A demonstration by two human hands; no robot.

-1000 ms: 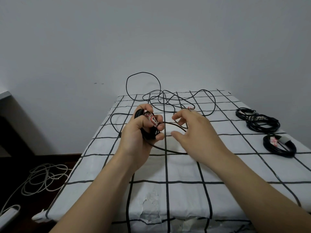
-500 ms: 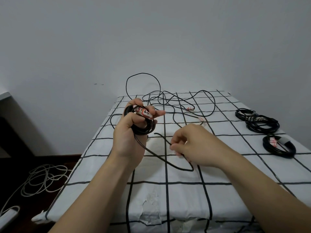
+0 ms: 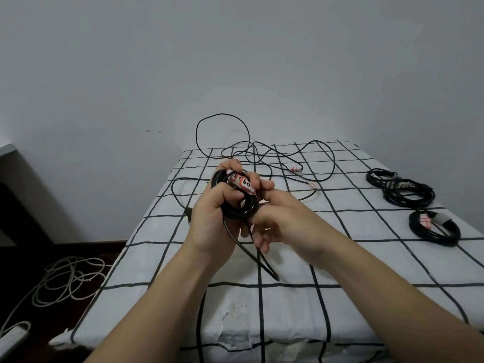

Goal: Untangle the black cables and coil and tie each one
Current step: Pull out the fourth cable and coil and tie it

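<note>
White black-gridded cloth covers the desk [image 3: 366, 260]; above it my left grip [image 3: 209, 221] curls round a small black coil [image 3: 235, 208] bearing a red-and-white paper tag [image 3: 242, 182], and my right grip [image 3: 285, 226] pinches its trailing strand [image 3: 264, 265]. Loose tangled cables [image 3: 264, 158] sprawl beyond, bundled coils [image 3: 408, 192] lie far right, and a plain grey wall [image 3: 235, 61] stands behind

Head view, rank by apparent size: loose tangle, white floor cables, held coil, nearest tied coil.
1. Loose tangle.
2. White floor cables.
3. Held coil and nearest tied coil look alike; the held one is nearer and partly hidden, so unranked.
</note>
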